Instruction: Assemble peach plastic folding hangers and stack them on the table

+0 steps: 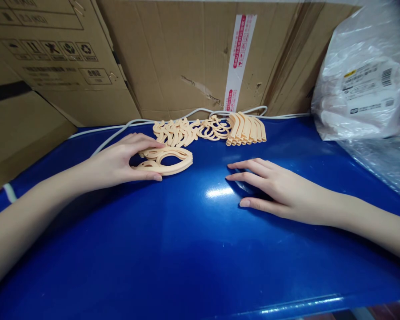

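My left hand (120, 162) rests on the blue table (193, 249), its thumb and fingers closed around a small stack of peach plastic loop pieces (168, 161). My right hand (273, 186) lies flat on the table to the right, fingers stretched out and holding nothing. Behind the hands lies a row of more peach plastic pieces: curved ones (175, 132) at the left, looped ones (215, 128) in the middle, and a neat bundle of angled strips (246, 129) at the right.
Cardboard boxes (186, 58) stand along the back and left of the table. A clear plastic bag (363, 89) with labelled white contents sits at the back right. A white cable (120, 130) runs along the table's far edge.
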A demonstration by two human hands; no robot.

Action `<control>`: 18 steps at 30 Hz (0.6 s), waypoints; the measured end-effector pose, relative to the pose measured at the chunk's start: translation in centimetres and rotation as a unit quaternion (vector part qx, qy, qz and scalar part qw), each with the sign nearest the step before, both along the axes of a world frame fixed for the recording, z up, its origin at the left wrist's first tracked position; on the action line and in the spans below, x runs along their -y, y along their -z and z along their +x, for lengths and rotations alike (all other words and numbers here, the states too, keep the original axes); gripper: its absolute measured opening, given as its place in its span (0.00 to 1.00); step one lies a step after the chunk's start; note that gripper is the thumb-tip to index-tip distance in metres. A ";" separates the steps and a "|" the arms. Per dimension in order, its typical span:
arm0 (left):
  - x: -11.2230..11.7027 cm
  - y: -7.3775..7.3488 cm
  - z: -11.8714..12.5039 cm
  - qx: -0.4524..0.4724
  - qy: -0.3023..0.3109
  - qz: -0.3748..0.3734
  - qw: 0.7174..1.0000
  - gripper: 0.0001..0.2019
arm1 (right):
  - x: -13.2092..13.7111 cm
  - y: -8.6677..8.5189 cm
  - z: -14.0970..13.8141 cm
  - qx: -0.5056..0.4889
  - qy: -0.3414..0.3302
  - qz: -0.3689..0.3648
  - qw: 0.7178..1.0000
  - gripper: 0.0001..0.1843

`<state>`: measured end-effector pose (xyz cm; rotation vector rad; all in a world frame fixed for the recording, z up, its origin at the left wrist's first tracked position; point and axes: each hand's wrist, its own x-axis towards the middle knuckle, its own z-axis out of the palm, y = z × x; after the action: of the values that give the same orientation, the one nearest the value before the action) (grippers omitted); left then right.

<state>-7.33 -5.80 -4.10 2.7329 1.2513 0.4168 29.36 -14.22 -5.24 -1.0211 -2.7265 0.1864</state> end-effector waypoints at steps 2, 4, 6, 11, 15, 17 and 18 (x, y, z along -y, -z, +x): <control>0.0 0.1 -0.1 0.002 0.008 0.010 1.000 0.44 | 0.0 0.0 0.0 0.003 -0.001 0.001 1.000 0.26; 0.0 0.0 -0.1 -0.002 0.009 0.011 1.000 0.44 | 0.0 0.0 0.0 0.005 -0.003 0.001 1.000 0.26; 0.0 -0.1 0.0 -0.007 0.006 0.006 1.000 0.45 | 0.0 0.0 0.0 0.005 -0.003 0.000 1.000 0.26; 0.1 -0.2 0.1 -0.007 -0.005 0.004 1.000 0.45 | 0.1 0.0 0.0 0.000 -0.001 0.003 1.000 0.26; 0.1 0.0 0.2 -0.007 0.001 0.006 1.000 0.45 | 0.1 -0.1 0.0 -0.004 -0.002 0.001 1.000 0.25; 0.1 0.0 0.1 -0.007 -0.001 0.003 1.000 0.45 | 0.1 -0.1 0.0 -0.001 -0.002 0.002 1.000 0.25; 0.2 -0.1 0.1 -0.007 -0.007 -0.001 1.000 0.46 | 0.1 -0.1 0.0 0.001 -0.002 0.004 1.000 0.26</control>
<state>-7.24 -5.95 -4.00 2.7312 1.2747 0.3979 29.33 -14.33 -5.16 -1.0147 -2.7296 0.1759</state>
